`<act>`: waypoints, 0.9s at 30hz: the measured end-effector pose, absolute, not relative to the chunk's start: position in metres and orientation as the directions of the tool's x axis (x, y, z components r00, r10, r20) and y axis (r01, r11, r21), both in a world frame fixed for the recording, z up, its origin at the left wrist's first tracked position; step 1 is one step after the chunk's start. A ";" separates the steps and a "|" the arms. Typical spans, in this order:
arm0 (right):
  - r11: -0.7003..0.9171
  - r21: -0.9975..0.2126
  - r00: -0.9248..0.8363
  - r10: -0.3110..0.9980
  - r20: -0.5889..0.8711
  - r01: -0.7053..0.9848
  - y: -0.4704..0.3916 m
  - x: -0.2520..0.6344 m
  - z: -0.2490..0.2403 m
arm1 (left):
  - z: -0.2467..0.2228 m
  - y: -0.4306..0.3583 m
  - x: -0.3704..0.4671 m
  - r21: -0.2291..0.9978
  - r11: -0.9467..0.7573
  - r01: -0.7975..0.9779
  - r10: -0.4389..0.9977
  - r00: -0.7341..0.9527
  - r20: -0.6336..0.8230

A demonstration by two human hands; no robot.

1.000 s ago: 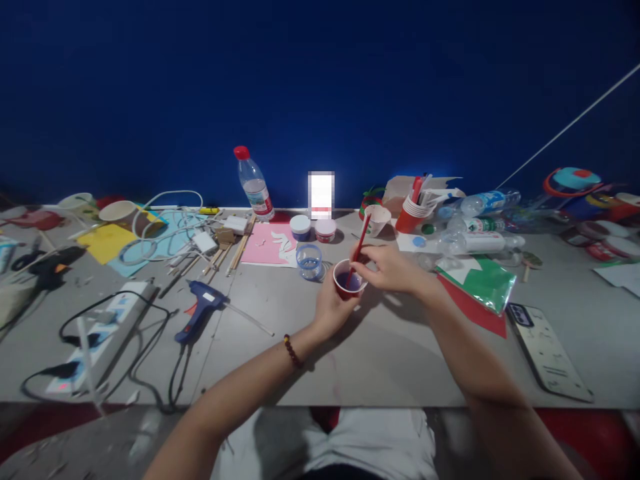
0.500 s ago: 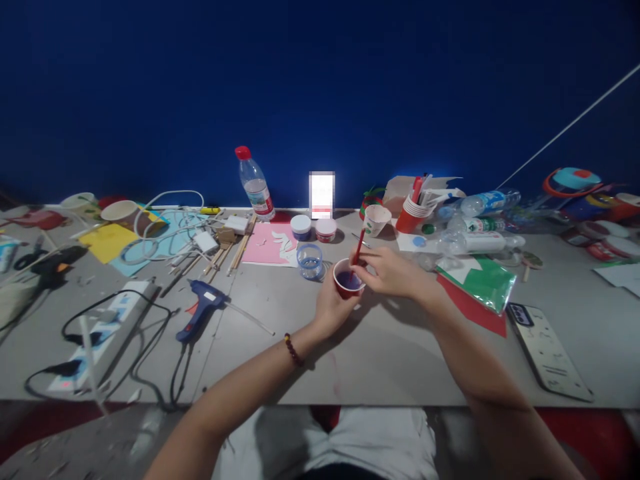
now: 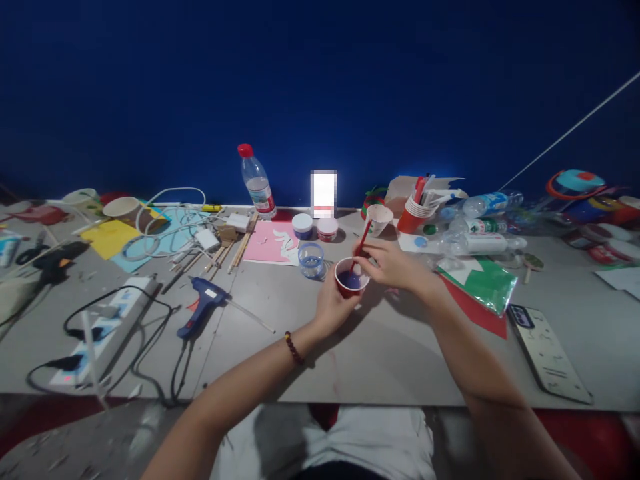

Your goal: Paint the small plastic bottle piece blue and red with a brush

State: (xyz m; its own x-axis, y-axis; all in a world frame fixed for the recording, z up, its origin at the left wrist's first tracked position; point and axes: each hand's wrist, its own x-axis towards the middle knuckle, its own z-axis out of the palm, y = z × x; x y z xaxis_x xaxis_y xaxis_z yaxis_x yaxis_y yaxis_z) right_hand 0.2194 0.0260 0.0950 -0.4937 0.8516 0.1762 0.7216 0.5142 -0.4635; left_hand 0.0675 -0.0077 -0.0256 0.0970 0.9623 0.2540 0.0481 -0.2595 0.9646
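Note:
My left hand (image 3: 334, 305) is wrapped round a paper cup (image 3: 351, 293), red outside and white inside. Dark purple-blue liquid (image 3: 349, 280) lies in it. Over the rim, my right hand (image 3: 384, 265) pinches a thin red stick (image 3: 365, 239). The stick leans to the right, with its lower end down in the cup, where its tip is hidden. Just beyond the cup stand a small clear jar (image 3: 311, 261) with a blue rim, a blue paint pot (image 3: 303, 227), a red paint pot (image 3: 327, 230) and a white patterned paper cup (image 3: 379, 220).
To the left lie a blue glue gun (image 3: 205, 303), a power strip (image 3: 107, 333) and tangled cables. A bottle (image 3: 257, 187) stands behind pink paper (image 3: 263, 243). On the right are a red cup of pens (image 3: 415, 213), plastic bottles (image 3: 483, 240), green paper (image 3: 487, 287) and a phone (image 3: 550, 353).
The red stick has swung within the cup and leans further right now. My right hand has shifted slightly with it. My left hand still holds the cup, which sits a little more to the right.

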 end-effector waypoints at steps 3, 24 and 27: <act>0.572 -0.454 -0.521 0.818 0.246 0.684 0.024 0.221 0.096 | -0.025 -0.008 0.067 0.964 -0.260 0.061 0.962 0.097 0.253; 0.476 -0.428 -0.462 0.875 0.144 0.768 0.025 0.217 0.096 | -0.027 -0.007 0.067 0.960 -0.265 0.089 0.961 0.106 0.255; 0.541 -0.369 -0.491 0.841 0.226 0.756 0.023 0.218 0.096 | -0.025 -0.007 0.066 0.958 -0.265 0.113 0.962 0.100 0.254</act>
State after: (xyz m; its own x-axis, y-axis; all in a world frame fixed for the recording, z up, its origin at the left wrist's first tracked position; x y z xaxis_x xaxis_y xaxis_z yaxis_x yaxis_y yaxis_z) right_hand 0.2179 0.0230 0.0963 -0.4910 0.8412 0.2263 0.7561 0.5406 -0.3689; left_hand 0.0665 -0.0075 -0.0251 0.0999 0.9620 0.2541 0.1131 -0.2647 0.9577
